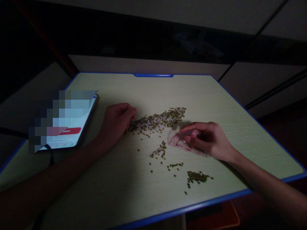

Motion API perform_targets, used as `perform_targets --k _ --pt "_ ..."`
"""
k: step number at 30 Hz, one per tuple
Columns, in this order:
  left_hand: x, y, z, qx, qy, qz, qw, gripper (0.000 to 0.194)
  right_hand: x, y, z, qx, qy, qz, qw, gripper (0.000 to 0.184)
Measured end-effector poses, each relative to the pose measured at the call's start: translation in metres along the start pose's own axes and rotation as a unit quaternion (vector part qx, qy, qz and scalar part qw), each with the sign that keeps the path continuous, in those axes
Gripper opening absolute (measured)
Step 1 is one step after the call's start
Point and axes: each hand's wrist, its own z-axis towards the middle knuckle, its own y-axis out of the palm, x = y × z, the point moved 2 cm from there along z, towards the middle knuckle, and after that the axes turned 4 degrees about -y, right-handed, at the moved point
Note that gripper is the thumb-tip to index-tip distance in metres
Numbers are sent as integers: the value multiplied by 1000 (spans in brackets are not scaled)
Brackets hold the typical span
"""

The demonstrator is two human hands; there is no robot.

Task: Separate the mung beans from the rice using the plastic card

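Note:
My right hand (208, 140) pinches a clear plastic protractor (176, 140) with pink markings, its straight edge low over the table. Left of centre, my left hand (118, 119) is closed with curled fingers at the left end of a long pile of green mung beans mixed with white rice-like grains (159, 121). What those fingers hold, if anything, is hidden. Below the pile lies a small cluster of beans with some white grains (159, 151). Nearer the front edge is a separate group of green beans (198, 176), with a short row of beans (176, 165) between.
A pale folding table (144, 91) with a blue rim carries everything. At its left lies a lit phone or tablet (79, 123), partly pixelated, with a dark cable (51, 155) beside it. Pale cabinet fronts with a dark glossy band (153, 38) stand behind. The light is dim.

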Motion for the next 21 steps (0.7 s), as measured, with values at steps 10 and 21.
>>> perform_targets --k 10,21 --pt "1 0 -1 -12 -10 3 1000 23 3 5 3 -20 -13 32 999 18" --pt "0 0 1 -3 0 0 1000 24 2 5 2 -5 3 23 1000 21"
